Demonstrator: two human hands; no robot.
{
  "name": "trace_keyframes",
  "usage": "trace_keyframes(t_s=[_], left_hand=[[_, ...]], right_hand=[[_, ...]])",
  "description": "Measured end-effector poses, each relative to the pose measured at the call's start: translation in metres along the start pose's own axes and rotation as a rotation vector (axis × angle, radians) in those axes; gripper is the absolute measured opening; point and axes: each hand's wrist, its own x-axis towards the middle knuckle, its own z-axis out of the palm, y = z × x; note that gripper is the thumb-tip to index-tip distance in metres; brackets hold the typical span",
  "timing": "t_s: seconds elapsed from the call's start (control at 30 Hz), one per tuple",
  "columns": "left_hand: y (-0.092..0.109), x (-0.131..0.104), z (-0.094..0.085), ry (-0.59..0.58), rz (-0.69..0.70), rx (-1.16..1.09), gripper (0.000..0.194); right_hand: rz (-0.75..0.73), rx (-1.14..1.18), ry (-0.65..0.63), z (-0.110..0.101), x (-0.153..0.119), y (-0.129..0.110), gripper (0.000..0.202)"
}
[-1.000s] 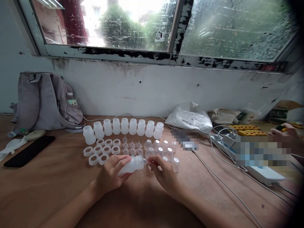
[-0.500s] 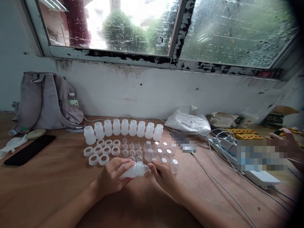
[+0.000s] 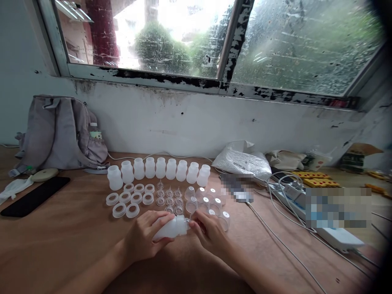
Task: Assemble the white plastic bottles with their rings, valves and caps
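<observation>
My left hand [image 3: 148,230] is wrapped around a frosted white baby bottle [image 3: 168,231], which lies on its side with its neck to the right. At that end a clear teat [image 3: 187,222] shows, and the fingertips of my right hand [image 3: 206,228] pinch it; they hide its tip. Just beyond my hands are several clear teats [image 3: 169,193] in rows. White collar rings [image 3: 125,197] lie to their left. Clear dome caps [image 3: 192,204] stand to their right, close to my right hand. Behind them, several frosted bottles [image 3: 160,168] stand upright in a curved row.
A grey backpack [image 3: 58,130] leans at the back left, near a black phone-like slab [image 3: 36,197]. On the right lie a silvery plastic bag [image 3: 243,159], a white power strip [image 3: 339,236], cables and yellow blocks [image 3: 318,182]. The wall and window rise behind the table.
My right fingers have moved in closer to the bottle's mouth, covering more of the teat. Another person's hand at the far right has left the view. The camera has tilted up slightly.
</observation>
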Motion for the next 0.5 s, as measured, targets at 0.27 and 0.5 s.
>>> trace_keyframes(t_s=[0.27, 0.5], left_hand=[[0.006, 0.002, 0.001, -0.051, -0.150, -0.294, 0.051], [0.009, 0.011, -0.007, -0.103, -0.576, -0.817, 0.037]], right_hand=[[0.092, 0.260, -0.085, -0.008, 0.005, -0.008, 0.031], [0.083, 0.536, -0.077, -0.013, 0.005, -0.020, 0.042]])
